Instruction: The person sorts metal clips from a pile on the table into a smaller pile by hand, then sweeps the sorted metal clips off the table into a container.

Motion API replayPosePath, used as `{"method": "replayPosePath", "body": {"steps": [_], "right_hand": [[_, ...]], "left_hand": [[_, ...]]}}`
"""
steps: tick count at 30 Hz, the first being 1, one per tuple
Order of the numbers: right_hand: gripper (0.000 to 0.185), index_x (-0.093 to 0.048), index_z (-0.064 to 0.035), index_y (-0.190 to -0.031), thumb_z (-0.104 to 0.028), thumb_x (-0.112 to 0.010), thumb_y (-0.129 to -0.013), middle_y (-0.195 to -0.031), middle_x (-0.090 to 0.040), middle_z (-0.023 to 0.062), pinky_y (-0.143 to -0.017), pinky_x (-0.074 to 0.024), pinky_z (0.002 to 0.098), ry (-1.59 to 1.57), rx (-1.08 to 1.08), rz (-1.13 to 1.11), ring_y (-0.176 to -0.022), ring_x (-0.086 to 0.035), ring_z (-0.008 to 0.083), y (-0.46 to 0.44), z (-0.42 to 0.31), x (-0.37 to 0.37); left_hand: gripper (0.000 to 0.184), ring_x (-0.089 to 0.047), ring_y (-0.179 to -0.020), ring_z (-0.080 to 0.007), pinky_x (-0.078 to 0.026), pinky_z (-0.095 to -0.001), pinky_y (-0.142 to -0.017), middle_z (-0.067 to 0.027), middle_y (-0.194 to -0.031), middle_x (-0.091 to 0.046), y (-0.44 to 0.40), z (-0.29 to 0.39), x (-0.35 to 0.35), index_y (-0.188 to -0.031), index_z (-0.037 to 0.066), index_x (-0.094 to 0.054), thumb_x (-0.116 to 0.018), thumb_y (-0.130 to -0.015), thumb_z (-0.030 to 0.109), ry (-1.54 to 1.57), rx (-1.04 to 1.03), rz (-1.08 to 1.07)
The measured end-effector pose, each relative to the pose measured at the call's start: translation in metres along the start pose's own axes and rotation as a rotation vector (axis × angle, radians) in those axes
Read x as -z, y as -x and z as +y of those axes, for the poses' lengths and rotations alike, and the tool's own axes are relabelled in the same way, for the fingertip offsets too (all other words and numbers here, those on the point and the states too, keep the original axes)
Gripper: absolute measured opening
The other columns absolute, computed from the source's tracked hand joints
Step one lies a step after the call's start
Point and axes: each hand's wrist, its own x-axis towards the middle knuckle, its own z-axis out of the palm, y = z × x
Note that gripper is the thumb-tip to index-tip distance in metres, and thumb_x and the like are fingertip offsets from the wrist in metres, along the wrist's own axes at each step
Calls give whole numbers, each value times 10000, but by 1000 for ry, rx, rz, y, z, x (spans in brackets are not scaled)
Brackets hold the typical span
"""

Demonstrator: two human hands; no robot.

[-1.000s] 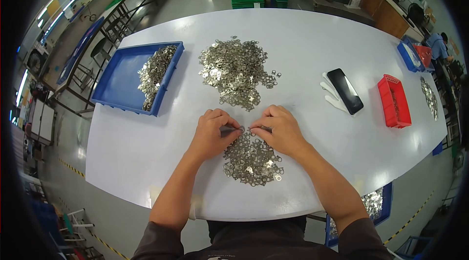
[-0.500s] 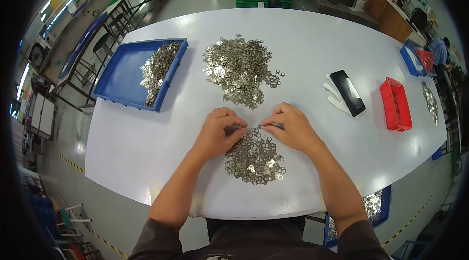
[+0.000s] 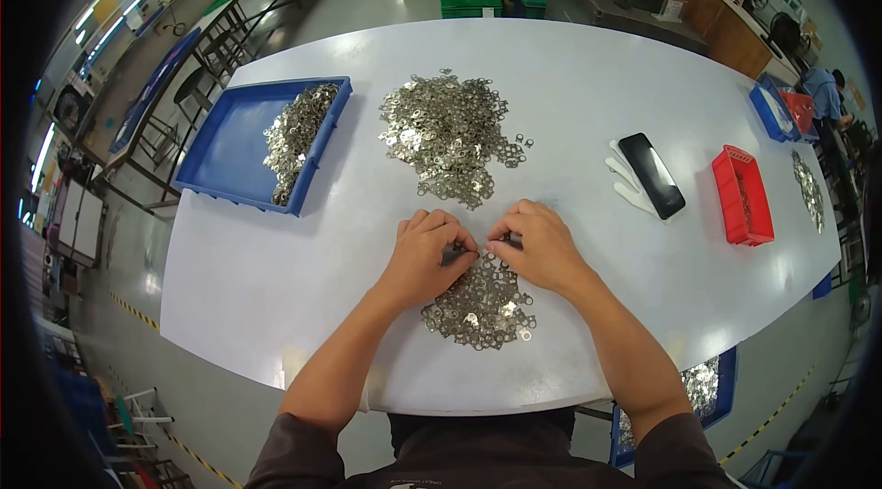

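Observation:
My left hand is closed in a pinch at the upper left edge of the near pile of small flat metal pieces, many of them with ring-shaped ends. What its fingertips hold is hidden. Opposite it, my right hand pinches a small metal piece, partly covered by thumb and finger. Only a narrow gap separates the two sets of fingertips. Beyond the hands lies a larger heap of the same shiny pieces, with a few strays at its right side.
A blue tray with more metal pieces stands at left. To the right are a phone on a white glove, a red bin and another metal pile. A blue crate sits below the table edge; a person is far right.
My left hand has shifted slightly right and my right hand slightly left, so the fingertips are closer together. Both piles look unchanged.

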Motion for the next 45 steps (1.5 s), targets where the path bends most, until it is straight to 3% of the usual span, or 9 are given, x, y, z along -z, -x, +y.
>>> {"method": "replayPosePath", "body": {"steps": [5,8,18,26,30,33,36,39,45], "right_hand": [[114,-794,-85,-932,-198,-798,-945,-998,-681,71,-853,-547,423,-34,-42,55,-956,-674,287,1,1,2],[127,-796,-52,-960,-179,-791,-965,-952,-695,75,-733,-535,376,-93,-47,89,-877,-689,230,-3,14,6],[110,-790,-61,-953,-154,-824,-904,-1051,-683,80,-852,-577,402,-60,-79,4,-1011,-684,272,0,0,5],[89,-787,-60,-957,-124,-804,-897,-1105,-704,69,-847,-585,395,-96,-6,-73,-1054,-685,256,3,0,8],[115,-805,-37,-1037,-75,-773,-934,-1118,-732,72,-796,-592,341,-270,10,-67,-963,-715,207,2,9,29],[156,-826,-44,-1101,-40,-750,-965,-1023,-743,72,-765,-572,286,-193,-92,39,-829,-704,166,-2,23,38],[136,-831,-44,-1074,-50,-761,-958,-966,-739,69,-739,-560,287,-53,-83,9,-801,-697,162,-1,26,33],[136,-843,-80,-1045,-88,-752,-944,-931,-747,93,-800,-581,386,-22,-74,-11,-824,-722,272,0,18,32],[137,-848,-100,-1035,-91,-754,-936,-953,-755,81,-806,-580,405,1,113,-182,-852,-736,274,6,-3,18]], "left_hand": [[135,-608,-1040,-261,-466,-399,-945,-23,-1065,-671,1,-4,3,-942,134,-752,-859,-864,108,3,-87,69],[108,-624,-994,-241,-502,-371,-876,-26,-1047,-675,5,-6,14,-955,110,-766,-850,-889,103,184,-54,54],[69,-648,-825,-153,-530,-306,-747,-37,-971,-677,-1,-21,25,-968,64,-801,-832,-912,90,178,290,223],[71,-673,-813,-151,-552,-305,-738,-47,-991,-690,1,-22,18,-968,57,-800,-836,-917,91,113,180,210],[66,-671,-833,-160,-554,-313,-726,-49,-1008,-692,3,-26,13,-992,59,-809,-821,-932,83,109,105,183],[88,-647,-965,-284,-555,-393,-819,-73,-965,-707,2,-17,11,-992,60,-823,-813,-913,97,113,71,180],[121,-650,-994,-289,-556,-402,-845,-72,-993,-706,2,-15,6,-1033,65,-834,-799,-930,118,35,-8,152],[178,-676,-857,-260,-564,-377,-748,-72,-1032,-699,3,-12,8,-1103,75,-842,-815,-935,128,-21,-93,125],[165,-694,-778,-252,-565,-355,-714,-77,-985,-732,9,0,20,-1083,79,-851,-816,-926,115,143,-86,-136]]}}
